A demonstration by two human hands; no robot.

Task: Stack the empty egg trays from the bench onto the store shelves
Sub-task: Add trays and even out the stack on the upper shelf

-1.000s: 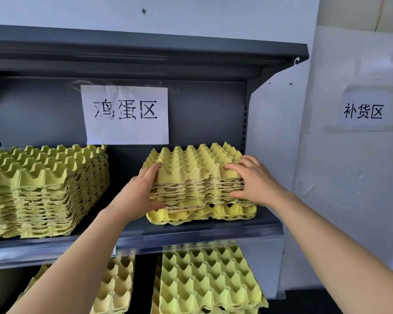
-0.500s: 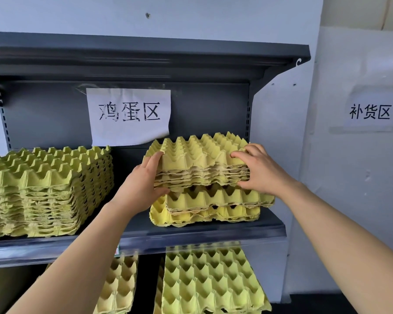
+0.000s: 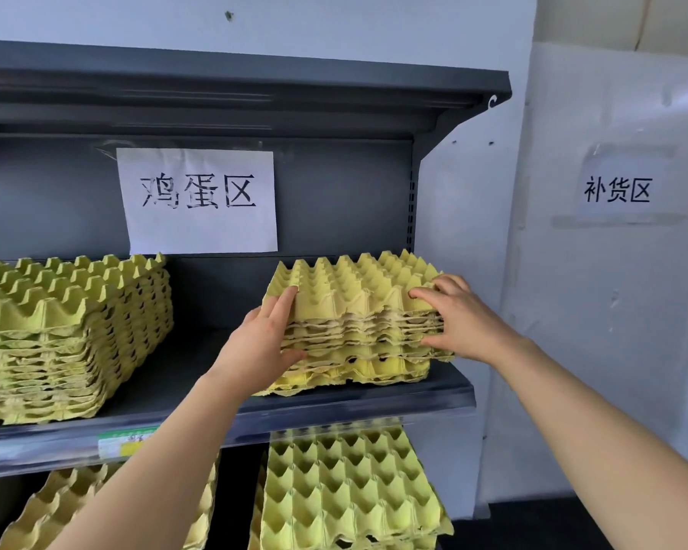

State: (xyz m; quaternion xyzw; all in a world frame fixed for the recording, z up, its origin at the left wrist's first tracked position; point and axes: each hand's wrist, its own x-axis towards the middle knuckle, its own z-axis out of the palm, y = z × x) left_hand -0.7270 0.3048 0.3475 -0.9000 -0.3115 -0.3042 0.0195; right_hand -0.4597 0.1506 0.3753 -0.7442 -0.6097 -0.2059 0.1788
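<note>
A stack of yellow-green empty egg trays (image 3: 358, 295) sits on the right part of the grey middle shelf (image 3: 374, 402). My left hand (image 3: 261, 343) clasps the stack's left side, thumb under the upper trays and fingers on the top tray's corner. My right hand (image 3: 459, 317) grips the right side the same way. The upper trays rest on the two bottom trays (image 3: 354, 371), nearly flush with them.
A taller stack of egg trays (image 3: 68, 335) fills the shelf's left part, with a gap between the stacks. More trays (image 3: 350, 490) lie on the shelf below. A paper sign (image 3: 199, 200) hangs on the back panel. The top shelf (image 3: 255, 93) overhangs. A white wall stands to the right.
Half a second ago both hands held the upper trays lifted and tilted above the bottom ones. Now those trays are lowered and sit closed on the bottom trays.
</note>
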